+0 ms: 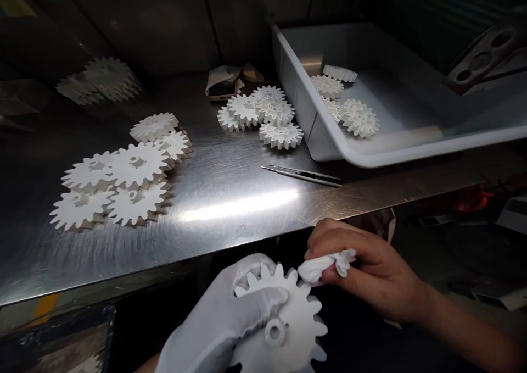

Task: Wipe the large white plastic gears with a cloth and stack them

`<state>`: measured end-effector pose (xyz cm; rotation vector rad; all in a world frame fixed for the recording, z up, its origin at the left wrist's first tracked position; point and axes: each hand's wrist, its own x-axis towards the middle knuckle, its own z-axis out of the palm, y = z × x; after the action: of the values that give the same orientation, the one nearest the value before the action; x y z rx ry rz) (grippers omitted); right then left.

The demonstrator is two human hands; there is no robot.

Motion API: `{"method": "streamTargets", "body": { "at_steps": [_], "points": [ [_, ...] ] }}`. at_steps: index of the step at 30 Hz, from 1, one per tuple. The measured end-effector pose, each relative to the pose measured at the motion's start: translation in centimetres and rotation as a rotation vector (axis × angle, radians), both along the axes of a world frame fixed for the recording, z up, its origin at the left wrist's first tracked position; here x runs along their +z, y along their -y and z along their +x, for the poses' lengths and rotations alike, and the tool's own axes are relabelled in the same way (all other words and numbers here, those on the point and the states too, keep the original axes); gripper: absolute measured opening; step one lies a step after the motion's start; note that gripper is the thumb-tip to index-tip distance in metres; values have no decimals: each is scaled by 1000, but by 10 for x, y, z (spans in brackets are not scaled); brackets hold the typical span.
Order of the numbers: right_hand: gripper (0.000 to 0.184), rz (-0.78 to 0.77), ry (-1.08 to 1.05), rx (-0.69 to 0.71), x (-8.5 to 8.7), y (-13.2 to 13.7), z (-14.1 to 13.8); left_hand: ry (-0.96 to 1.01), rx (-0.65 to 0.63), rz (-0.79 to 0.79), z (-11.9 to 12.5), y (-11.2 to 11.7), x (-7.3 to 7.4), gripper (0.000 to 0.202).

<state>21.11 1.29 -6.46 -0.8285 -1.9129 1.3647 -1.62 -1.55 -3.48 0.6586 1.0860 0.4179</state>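
Note:
My left hand [230,312], in a white glove, grips a large white plastic gear [296,326] in front of the table edge, the thumb lying across its face. A raised hub with a hole stands out at the gear's middle. Bare, my right hand [370,268] pinches a crumpled white cloth [323,266] between thumb and fingers. The cloth touches, or nearly touches, the gear's teeth at its upper right. A slim utility knife [304,175] lies on the table just beyond my hands.
Stacked white gears [138,164] stand at the left of the metal table [214,175]. Smaller gears [274,112] lie in a group beside a large white tub [349,153], which holds several more. At the back is a dark object with a cloth on it [222,79].

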Motion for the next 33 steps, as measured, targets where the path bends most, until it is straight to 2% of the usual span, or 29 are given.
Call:
{"method": "streamTargets", "body": {
  "at_steps": [2,4,7,9,12,16,18,21,23,26,28,33],
  "points": [
    [21,-18,107,30,-5,-1,2,24,26,-2,-2,1,-1,31],
    [20,-18,139,-13,-8,-1,6,35,50,-5,-3,1,-2,30],
    [19,13,42,-148,-6,-2,10,28,64,-8,-4,0,-2,27],
    [22,44,-10,-163,-1,-4,9,27,60,-9,-3,-1,-1,26],
    [26,80,-77,-110,5,-8,0,29,48,13,-2,-2,-2,25],
    [26,156,-189,58,2,-8,-9,43,48,44,-3,-1,-4,27],
    [27,164,-125,105,-2,-7,-7,59,52,30,-5,2,-5,26],
    [29,120,103,165,-5,-5,0,71,81,0,-8,5,-4,25],
    [26,70,171,123,-4,-3,5,79,106,-18,-8,5,-4,26],
    [22,48,117,-68,1,-2,9,76,165,-25,-7,2,-2,29],
    [21,60,80,-147,3,-1,11,72,210,-18,-7,0,-1,30],
    [18,27,26,-194,4,1,5,87,258,-29,-7,0,0,29]
  ]
}}
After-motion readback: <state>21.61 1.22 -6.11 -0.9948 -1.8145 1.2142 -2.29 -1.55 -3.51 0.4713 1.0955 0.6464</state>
